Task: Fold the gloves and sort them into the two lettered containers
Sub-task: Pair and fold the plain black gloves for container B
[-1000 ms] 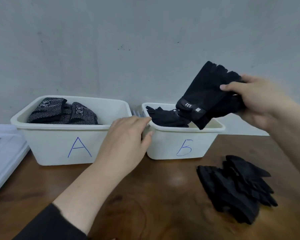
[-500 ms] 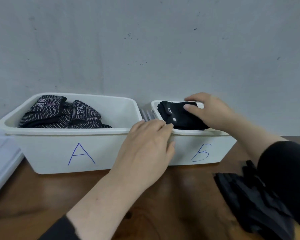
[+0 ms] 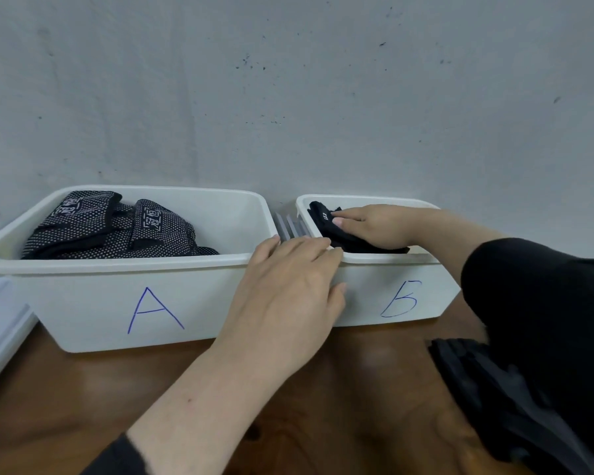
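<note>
**A:** The right hand is inside the container marked Б, fingers laid flat and close together on top of a folded black glove, pressing it down rather than pinching it. Why press like that?

**B:** I'd judge it is to seat the glove flat so the fold holds. It lies against the left wall of that container, its small label showing towards the far corner.

**A:** And the left hand?

**B:** It is draped over the near left corner of the same container, fingers together over the rim and thumb on the front wall. That looks like bracing, so the light tub doesn't slide on the table.

**A:** What about the other tub?

**B:** The container marked A stands just to the left, the two nearly touching, both along the table's far edge by the wall. It holds folded dotted gloves, piled towards its left end.

**A:** Anything left to sort?

**B:** A heap of black gloves lies near the table's right edge, partly hidden by the right sleeve, so the task seems unfinished.

**A:** The surroundings?

**B:** A glossy brown wooden table, a plain grey wall with small dark specks, and something flat and white at the left edge.
</note>
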